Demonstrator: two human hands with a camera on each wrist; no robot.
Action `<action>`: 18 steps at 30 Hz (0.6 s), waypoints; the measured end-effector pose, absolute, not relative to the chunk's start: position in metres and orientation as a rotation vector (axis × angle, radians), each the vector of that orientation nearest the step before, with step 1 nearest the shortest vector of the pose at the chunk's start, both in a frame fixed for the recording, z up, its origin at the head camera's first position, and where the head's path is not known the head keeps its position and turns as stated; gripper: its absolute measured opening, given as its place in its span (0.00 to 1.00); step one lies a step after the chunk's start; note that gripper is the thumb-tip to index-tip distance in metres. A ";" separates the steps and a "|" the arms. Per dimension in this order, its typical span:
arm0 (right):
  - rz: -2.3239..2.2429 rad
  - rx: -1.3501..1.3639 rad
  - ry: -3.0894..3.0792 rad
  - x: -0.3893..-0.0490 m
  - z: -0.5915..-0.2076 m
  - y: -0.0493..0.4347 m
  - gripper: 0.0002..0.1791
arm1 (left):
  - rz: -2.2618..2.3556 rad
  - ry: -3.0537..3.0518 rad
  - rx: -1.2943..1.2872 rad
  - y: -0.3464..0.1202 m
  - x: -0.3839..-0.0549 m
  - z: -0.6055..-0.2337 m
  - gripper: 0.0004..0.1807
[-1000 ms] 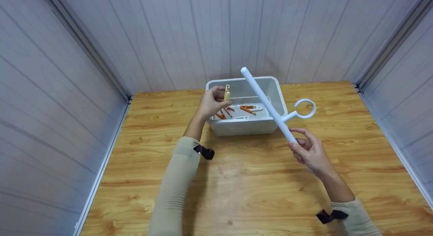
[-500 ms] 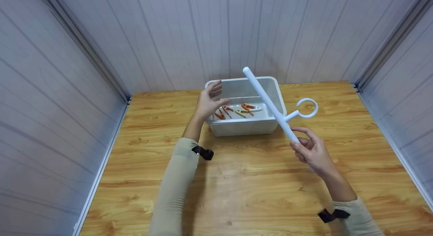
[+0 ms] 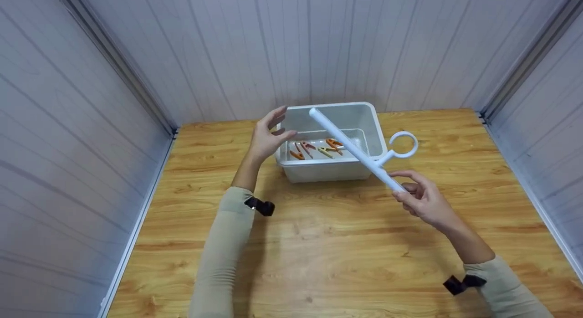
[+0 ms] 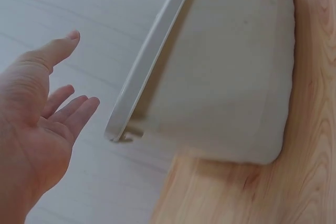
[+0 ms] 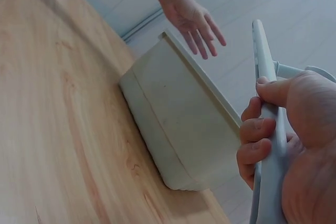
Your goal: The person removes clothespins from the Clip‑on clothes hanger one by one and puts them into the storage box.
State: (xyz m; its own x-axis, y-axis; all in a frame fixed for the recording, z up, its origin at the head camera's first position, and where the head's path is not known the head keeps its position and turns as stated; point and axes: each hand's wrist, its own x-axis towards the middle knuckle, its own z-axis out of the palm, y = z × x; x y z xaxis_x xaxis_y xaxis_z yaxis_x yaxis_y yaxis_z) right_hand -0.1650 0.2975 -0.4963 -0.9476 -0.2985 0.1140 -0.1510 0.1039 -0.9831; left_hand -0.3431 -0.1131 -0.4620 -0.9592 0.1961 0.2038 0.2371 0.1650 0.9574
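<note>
My right hand (image 3: 423, 199) grips one end of a white hanger (image 3: 344, 140) with a ring-shaped hook (image 3: 404, 145). The hanger slants up and left, overlapping the right part of a white plastic bin (image 3: 328, 173) in the head view. At the bin's left rim my left hand (image 3: 268, 133) is raised with its fingers spread and holds nothing. Inside the bin lie several clothespins: a yellow one (image 3: 325, 151), an orange one (image 3: 297, 156) and others. In the right wrist view, fingers and thumb wrap around the hanger (image 5: 272, 156).
The bin stands on a wood-grain tabletop (image 3: 314, 249) near its back edge. Pale panelled walls (image 3: 328, 49) enclose the table at the back and on both sides. Black straps (image 3: 260, 206) sit on both sleeves.
My left hand has let go of the yellow clothespin, which now lies in the bin, and has drawn back to the left. The hanger's far end has tipped lower and to the left.
</note>
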 end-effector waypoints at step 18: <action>-1.701 -0.656 2.293 -0.175 -0.500 0.277 0.21 | -1.890 -2.333 -0.377 -0.178 -0.326 -0.473 0.40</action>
